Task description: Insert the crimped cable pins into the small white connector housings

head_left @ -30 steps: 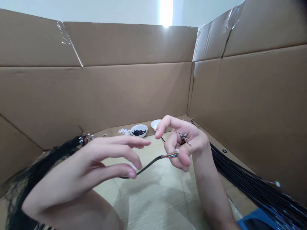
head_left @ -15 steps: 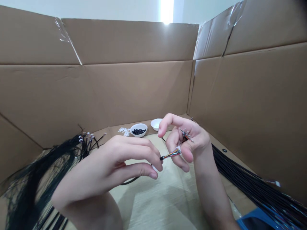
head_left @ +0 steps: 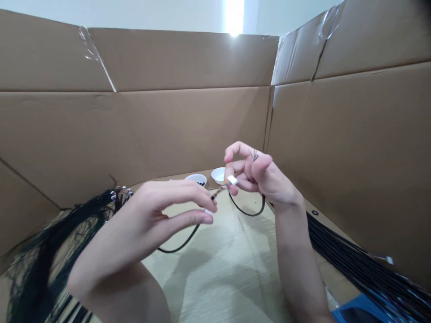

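My left hand [head_left: 175,211] pinches a thin black cable [head_left: 180,248] between thumb and fingers, near where its sheath ends. From there short coloured wires [head_left: 220,190] lead to a white plug connector [head_left: 232,180], which points up beside the fingertips of my right hand [head_left: 269,179]. A small white bit shows at my left thumb tip; I cannot make out what it is. My right hand has curled fingers with the thumb raised, and keeps a black cable in its palm. Fine bare wire ends [head_left: 254,155] stick out above its thumb, and the cable hangs in a loop below.
Behind the hands stand a white bowl [head_left: 193,177] with small black pieces and a second white bowl [head_left: 218,173]. Black cable bundles lie at left [head_left: 47,246] and right [head_left: 350,255]. A blue item [head_left: 357,309] sits at lower right. Cardboard walls [head_left: 188,130] enclose the table.
Both hands have moved up and away from me, the left also slightly leftward. The connector has left the right thumb and fingers and now stands free at their tips. The cable loop shows below the right hand.
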The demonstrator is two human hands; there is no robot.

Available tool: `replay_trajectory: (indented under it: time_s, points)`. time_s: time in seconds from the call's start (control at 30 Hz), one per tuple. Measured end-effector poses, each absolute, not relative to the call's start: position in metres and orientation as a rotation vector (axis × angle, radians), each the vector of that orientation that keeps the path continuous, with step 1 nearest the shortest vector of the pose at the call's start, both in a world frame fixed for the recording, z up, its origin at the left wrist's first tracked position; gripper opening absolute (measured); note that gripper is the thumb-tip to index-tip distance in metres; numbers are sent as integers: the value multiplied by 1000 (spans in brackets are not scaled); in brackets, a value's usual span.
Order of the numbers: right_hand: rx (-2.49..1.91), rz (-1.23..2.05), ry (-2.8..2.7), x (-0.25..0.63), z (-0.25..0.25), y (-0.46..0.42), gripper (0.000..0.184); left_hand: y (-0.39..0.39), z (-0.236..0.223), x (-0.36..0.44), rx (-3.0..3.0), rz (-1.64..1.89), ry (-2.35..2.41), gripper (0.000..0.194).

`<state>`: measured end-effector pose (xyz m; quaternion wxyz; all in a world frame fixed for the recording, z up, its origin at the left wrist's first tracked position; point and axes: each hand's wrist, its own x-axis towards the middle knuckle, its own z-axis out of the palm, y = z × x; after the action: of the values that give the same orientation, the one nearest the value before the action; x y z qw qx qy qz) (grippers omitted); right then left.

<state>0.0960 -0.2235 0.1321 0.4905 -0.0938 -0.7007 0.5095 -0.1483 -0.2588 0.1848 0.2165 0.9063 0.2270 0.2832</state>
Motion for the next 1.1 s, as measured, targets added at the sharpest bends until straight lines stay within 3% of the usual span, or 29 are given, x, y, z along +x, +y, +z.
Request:
replay_trajectory:
  time_s: [0.2, 0.3, 0.47, 0.7, 0.9, 1.1]
  points:
    - [-298, 1181, -1505, 88, 140, -230, 87, -254, 177, -147, 2359, 1079, 760, 7]
    - [-277, 1240, -1452, 85, 143, -234, 74, -257, 177, -141, 2307, 1142, 757, 3]
    - [-207, 1162, -1526, 88, 140, -234, 36, -259, 177, -134, 2259, 1191, 737, 3]
    - [-221, 1088, -1519, 84, 138, -234, 9, -257, 177, -137, 2299, 1054, 689, 6]
    - [-198, 1088, -1563, 84, 139, -233, 11, -257, 178, -137, 2277, 961, 661, 5]
    - [-220, 1082, -1558, 90, 138, -234, 9, -247, 173, -136, 2092, 1126, 570, 9]
